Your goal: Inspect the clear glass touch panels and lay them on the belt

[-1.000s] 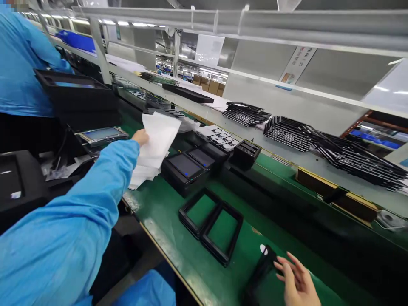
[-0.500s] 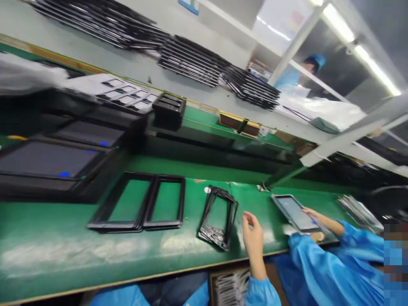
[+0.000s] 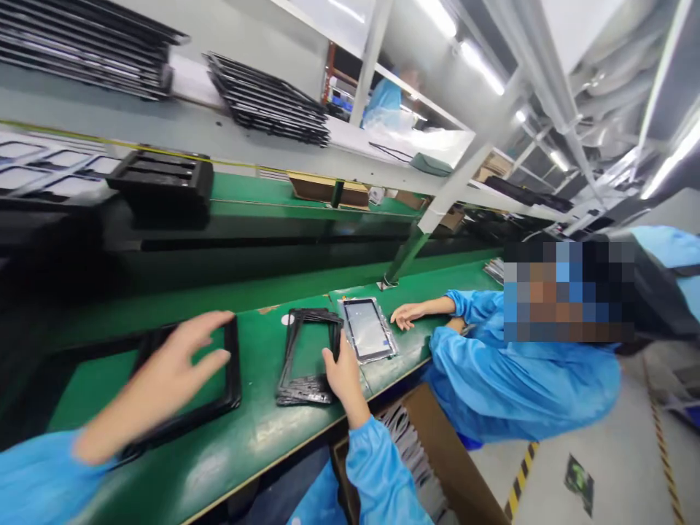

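Note:
My left hand point(image 3: 183, 357), slightly blurred, reaches over the black rectangular frames point(image 3: 233, 368) at the left, thumb and fingers apart and nothing in it. Whether it touches them I cannot tell. My right hand point(image 3: 344, 372) is at the right edge of a loosely stacked pile of black frames point(image 3: 303, 391), fingers stretched and thumb apart, holding nothing visible. Just beyond it lies a tablet-like panel point(image 3: 366, 329) with a black border and pale screen, in what looks like a clear bag. A co-worker's hand point(image 3: 407, 315) is close to the panel's right side.
The green bench point(image 3: 262, 430) runs across, with a post point(image 3: 407, 255) at its back. More black frames point(image 3: 267, 98) are stacked on the upper shelf. A cardboard box point(image 3: 437, 445) with white strips stands below the bench edge. A co-worker in blue point(image 3: 508, 386) sits at right.
The view has swung right. My left hand has come into view over the left frames. The tablet-like panel, earlier in the co-worker's hands, now lies beside the frame pile by my right hand.

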A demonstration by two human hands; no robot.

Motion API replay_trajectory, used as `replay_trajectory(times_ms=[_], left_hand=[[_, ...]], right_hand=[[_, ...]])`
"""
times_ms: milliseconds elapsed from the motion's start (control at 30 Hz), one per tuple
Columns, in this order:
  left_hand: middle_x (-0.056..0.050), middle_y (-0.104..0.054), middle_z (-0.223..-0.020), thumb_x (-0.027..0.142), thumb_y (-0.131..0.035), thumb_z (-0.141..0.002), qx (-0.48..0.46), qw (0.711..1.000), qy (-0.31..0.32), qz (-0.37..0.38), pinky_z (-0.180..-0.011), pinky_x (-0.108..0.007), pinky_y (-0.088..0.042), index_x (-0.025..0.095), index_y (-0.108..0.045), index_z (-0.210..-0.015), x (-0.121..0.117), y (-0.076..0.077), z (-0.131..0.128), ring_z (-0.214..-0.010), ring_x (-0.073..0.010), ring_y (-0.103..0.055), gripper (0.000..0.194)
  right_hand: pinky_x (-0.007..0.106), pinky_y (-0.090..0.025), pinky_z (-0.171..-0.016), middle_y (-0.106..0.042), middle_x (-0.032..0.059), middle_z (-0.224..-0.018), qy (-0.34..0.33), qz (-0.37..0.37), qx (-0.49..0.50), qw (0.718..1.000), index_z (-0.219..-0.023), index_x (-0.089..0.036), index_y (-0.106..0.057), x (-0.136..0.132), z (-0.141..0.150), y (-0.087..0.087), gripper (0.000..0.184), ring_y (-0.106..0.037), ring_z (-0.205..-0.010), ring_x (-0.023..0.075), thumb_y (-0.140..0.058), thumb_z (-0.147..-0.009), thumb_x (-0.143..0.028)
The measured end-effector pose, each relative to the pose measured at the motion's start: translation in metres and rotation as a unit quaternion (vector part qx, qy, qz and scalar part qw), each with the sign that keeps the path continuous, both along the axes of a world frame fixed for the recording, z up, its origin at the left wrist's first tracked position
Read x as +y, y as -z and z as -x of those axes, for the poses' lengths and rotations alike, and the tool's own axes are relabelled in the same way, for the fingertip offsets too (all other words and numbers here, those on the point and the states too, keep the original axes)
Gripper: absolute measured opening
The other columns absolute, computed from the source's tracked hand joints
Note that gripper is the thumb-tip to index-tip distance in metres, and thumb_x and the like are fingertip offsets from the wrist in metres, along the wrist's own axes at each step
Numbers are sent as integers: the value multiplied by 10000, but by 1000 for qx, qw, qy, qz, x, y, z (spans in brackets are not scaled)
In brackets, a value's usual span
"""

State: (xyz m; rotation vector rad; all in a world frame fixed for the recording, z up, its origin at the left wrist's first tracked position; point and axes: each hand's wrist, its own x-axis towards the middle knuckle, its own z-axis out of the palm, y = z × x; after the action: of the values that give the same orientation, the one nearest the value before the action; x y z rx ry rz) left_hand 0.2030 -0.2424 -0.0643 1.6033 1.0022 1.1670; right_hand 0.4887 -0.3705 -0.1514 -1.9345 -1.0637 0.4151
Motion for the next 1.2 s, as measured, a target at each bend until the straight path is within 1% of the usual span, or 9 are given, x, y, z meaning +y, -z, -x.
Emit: replay_trajectory(times_ms=[100, 200, 367, 467, 533, 667, 767, 900, 1200], left_hand=[[-132, -631, -1537, 507, -872, -667, 111, 986, 85, 93, -1258, -615, -370, 238, -697, -1370, -8, 40, -63, -1426, -446, -566, 773], [-235, -507, -1628, 403, -761, -742, 140, 979, 62, 135, -1304, -612, -264, 115, -566, -1493, -17, 74, -114, -1562, -449, -390, 828], [-249, -418, -1683, 312, -698, -778, 129, 983, 26, 127, -1340, -560, -185, 73, -481, -1559, -25, 91, -134, -1622, -406, -276, 845], [-193, -444, -1684, 297, -679, -813, 101, 986, 3, 131, -1346, -526, -196, 140, -476, -1575, -27, 93, -128, -1595, -361, -362, 804], [-184, -432, -1694, 305, -659, -846, 72, 988, -19, 138, -1339, -527, -223, 157, -444, -1600, -28, 93, -127, -1585, -352, -385, 798], [-165, -442, -1681, 346, -643, -882, 3, 987, -47, 152, -1218, -530, -458, 241, -305, -1672, -32, 78, -126, -1387, -330, -630, 866], [-124, -606, -1515, 314, -724, -827, -58, 990, -47, 122, -1120, -455, -559, 277, -404, -1623, -38, 53, -120, -1217, -279, -715, 858], [-70, -732, -1197, 315, -812, -755, -77, 993, -50, 74, -1065, -438, -587, 233, -667, -1311, -50, 30, -109, -1095, -281, -718, 580], [-105, -734, -1250, 532, -853, -807, -127, 989, 38, 62, -1123, -472, -542, 240, -631, -1363, -61, 30, -117, -1176, -299, -705, 666]], right_hand=[[519, -341, -1283, -503, 176, -1647, -9, -2, 22, 1000, -1645, -125, -409, 0, 1, 0, 763, -459, -1534, 331, -618, -946, -351], [536, -340, -1283, -490, 186, -1654, -25, -8, 47, 999, -1645, -121, -403, -1, -2, 2, 768, -428, -1555, 340, -630, -936, -311], [600, -292, -1294, -480, 163, -1665, -42, -30, 96, 994, -1637, -170, -426, 1, -3, 7, 756, -378, -1582, 349, -639, -918, -263], [592, -235, -1317, -469, 130, -1680, -57, -60, 130, 988, -1675, -199, -349, 3, 0, 9, 777, -371, -1592, 316, -583, -934, -217], [533, -367, -1273, -476, 131, -1674, -75, -81, 156, 982, -1716, -198, -223, 5, 3, 9, 816, -499, -1516, 284, -518, -954, -204], [371, -665, -879, -454, 162, -1672, -102, -172, 222, 954, -1731, -250, -139, 6, 15, 2, 818, -773, -1084, 225, -485, -991, -263], [413, -656, -913, -450, 156, -1662, -125, -268, 207, 932, -1719, -303, -200, -1, 21, -9, 766, -753, -1085, 240, -512, -1020, -280], [514, -554, -1105, -495, 148, -1601, -164, -287, 142, 933, -1716, -313, -194, -17, 22, -22, 741, -686, -1230, 285, -502, -1043, -275], [423, -626, -907, -674, 117, -1256, -120, -351, 193, 908, -1594, -281, -413, -6, 24, -28, 869, -736, -999, 257, -762, -799, -247]])
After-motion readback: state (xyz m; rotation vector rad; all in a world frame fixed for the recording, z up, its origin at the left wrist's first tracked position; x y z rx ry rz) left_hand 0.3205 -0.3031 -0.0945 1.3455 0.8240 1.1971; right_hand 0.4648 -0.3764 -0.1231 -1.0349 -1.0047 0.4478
